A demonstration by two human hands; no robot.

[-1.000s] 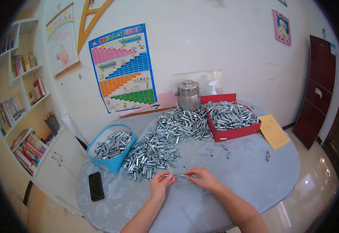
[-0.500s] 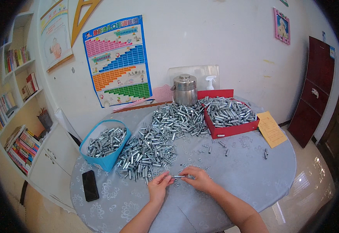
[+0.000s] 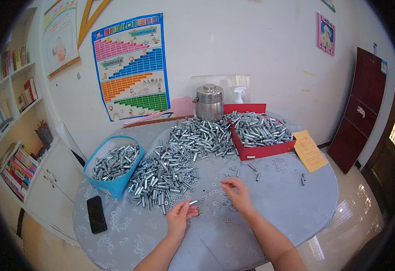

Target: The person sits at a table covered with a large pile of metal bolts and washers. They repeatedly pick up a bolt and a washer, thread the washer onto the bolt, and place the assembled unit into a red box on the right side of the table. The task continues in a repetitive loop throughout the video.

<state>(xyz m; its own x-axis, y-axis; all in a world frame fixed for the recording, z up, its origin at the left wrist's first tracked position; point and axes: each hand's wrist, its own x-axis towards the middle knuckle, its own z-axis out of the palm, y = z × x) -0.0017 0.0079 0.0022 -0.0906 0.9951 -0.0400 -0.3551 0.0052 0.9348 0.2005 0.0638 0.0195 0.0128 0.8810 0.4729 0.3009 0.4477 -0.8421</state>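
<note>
My left hand [image 3: 179, 217] is closed in a pinch on a short shiny metal bolt [image 3: 193, 203], which points to the right above the table. My right hand [image 3: 238, 197] is apart from it, over the tablecloth among small loose nuts and washers [image 3: 228, 220]. Its index finger and thumb are spread, and I see nothing between them. Just beyond my left hand spreads a large heap of silvery bolts and metal sleeves [image 3: 175, 169], running back to the steel pot.
A blue bin [image 3: 116, 186] of metal parts stands at the left, near a black phone [image 3: 96, 214]. At the back are a steel pot [image 3: 209, 103], a white spray bottle [image 3: 239, 95] and a full red box [image 3: 265, 151]. Yellow paper [image 3: 310, 151] lies at the right.
My hands have come apart. My right hand has let go of the bolt and moved away to the right and farther over the table; my left keeps the bolt. The view has shifted slightly.
</note>
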